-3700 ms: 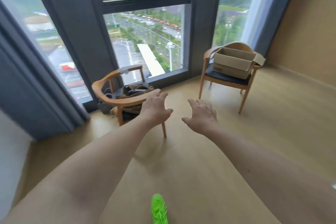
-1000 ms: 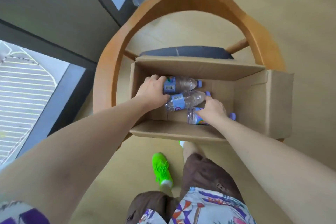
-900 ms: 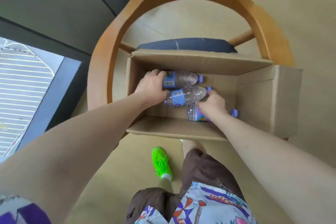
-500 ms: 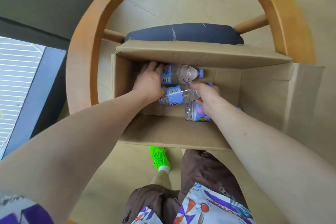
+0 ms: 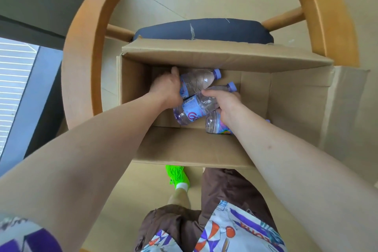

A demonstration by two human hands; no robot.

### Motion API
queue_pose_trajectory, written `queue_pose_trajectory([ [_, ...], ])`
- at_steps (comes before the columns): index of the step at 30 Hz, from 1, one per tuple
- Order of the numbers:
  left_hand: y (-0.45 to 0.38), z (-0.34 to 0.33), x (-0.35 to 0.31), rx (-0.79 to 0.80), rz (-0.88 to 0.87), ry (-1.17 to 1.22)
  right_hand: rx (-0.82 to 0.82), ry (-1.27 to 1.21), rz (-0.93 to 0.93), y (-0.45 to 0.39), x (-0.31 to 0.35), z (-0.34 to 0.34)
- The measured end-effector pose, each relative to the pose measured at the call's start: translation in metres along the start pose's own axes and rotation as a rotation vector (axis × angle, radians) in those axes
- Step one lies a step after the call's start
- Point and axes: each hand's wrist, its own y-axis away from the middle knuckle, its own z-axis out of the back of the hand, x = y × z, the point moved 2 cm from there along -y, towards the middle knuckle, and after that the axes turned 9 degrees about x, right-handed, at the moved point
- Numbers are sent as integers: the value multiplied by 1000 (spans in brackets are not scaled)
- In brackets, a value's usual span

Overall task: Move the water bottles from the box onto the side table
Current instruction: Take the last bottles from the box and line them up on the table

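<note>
An open cardboard box (image 5: 296,104) stands on a wooden chair. Three clear water bottles with purple caps lie inside it. My left hand (image 5: 166,90) is closed around the base of the far bottle (image 5: 199,81), which is tilted with its cap up to the right. My right hand (image 5: 225,102) grips the middle bottle (image 5: 190,111) around its upper half, and that bottle is tilted too. The near bottle (image 5: 214,127) lies under my right wrist, mostly hidden. No side table is in view.
The chair's curved wooden armrest (image 5: 81,51) rings the box, with a dark seat cushion (image 5: 204,29) behind it. The box's flaps stand out on all sides. A dark window frame (image 5: 30,16) is at left. My green shoe (image 5: 178,176) is on the floor below.
Both hands have closed on bottles. The far bottle has tipped up in my left hand, and my right hand has shifted from the near bottle onto the middle one.
</note>
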Motion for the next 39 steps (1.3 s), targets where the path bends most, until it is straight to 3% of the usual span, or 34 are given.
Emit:
queue_pose_trajectory([
  [3,7,3,1,140,31,-23,23,78,47,4,-2,0],
  [6,21,6,8,220,79,109,-20,225,144,8,-6,-2],
  [9,43,11,10,198,99,167,-67,389,216,24,-6,-7],
  [17,123,36,5,89,55,356,-107,437,441,102,0,-7],
  [32,392,91,21,-447,-273,894,-87,461,989,355,-33,-12],
  [39,508,102,37,-776,-310,1078,117,570,1228,449,-47,-42],
])
